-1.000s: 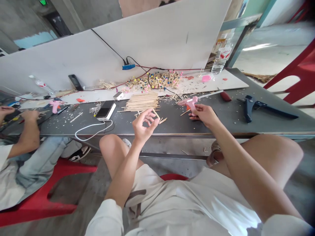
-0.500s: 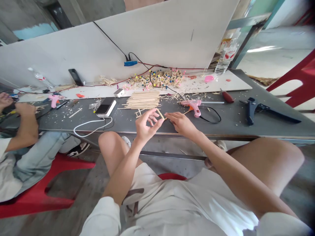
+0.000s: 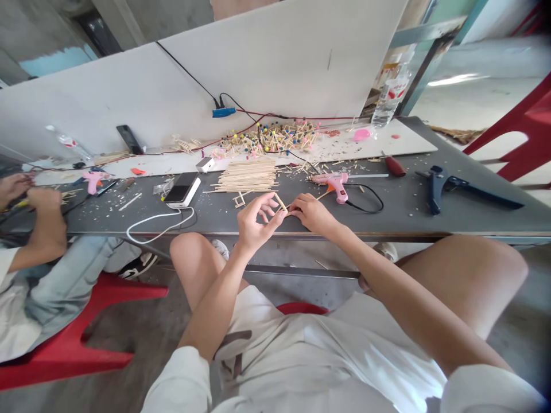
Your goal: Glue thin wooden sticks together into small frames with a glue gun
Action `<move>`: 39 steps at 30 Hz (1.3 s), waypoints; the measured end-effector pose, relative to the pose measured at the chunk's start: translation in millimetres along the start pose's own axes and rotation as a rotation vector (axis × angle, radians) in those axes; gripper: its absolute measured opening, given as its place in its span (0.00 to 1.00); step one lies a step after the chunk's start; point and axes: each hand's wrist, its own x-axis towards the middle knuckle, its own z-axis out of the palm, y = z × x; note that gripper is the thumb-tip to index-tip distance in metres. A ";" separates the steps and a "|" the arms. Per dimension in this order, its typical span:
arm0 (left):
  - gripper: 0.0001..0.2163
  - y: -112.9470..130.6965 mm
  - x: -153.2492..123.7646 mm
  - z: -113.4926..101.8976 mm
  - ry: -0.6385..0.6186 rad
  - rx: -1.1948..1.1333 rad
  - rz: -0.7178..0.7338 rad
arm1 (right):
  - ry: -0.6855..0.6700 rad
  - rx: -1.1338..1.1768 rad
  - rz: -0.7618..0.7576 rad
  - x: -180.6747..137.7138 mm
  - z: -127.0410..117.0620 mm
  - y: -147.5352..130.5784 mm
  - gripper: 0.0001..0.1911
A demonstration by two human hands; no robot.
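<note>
My left hand (image 3: 255,222) pinches a small wooden-stick frame (image 3: 280,202) between thumb and fingertips, just above the table's front edge. Against its lower corner, my right hand (image 3: 313,213) has its fingers closed on a thin wooden stick (image 3: 326,194), whose far part shows beyond the knuckles. The fingers cover the exact contact point. A pile of wooden sticks (image 3: 247,175) lies just behind my hands, with another small stick piece (image 3: 241,199) beside my left hand. To the right rests a pink glue gun (image 3: 338,184) on its side.
Ball-tipped stick pieces (image 3: 275,137) are heaped at the back. A phone on a white power bank (image 3: 184,190) with a white cable lies left. Blue-handled cutters (image 3: 437,189) and a red-handled tool (image 3: 395,166) lie right. A co-worker's hands (image 3: 43,198) are at far left.
My right hand's fingers have drawn in and curled more, near the frame's corner. The left hand still holds the frame, tilted slightly differently. The whole view has shifted a little.
</note>
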 end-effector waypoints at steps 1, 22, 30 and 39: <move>0.21 -0.1 -0.3 0.4 -0.002 -0.003 0.004 | -0.009 0.003 0.017 -0.4 -0.3 -0.1 0.07; 0.19 3.8 -1.8 2.5 -0.014 0.001 0.032 | 0.202 -0.393 0.564 -44.4 -41.5 -21.6 0.20; 0.18 2.4 -1.8 3.3 0.003 -0.015 0.087 | 0.109 -0.456 0.865 -33.9 -68.3 31.4 0.23; 0.18 2.6 -1.9 1.9 -0.011 -0.004 0.072 | 0.378 -0.325 0.853 -30.0 -72.0 54.0 0.22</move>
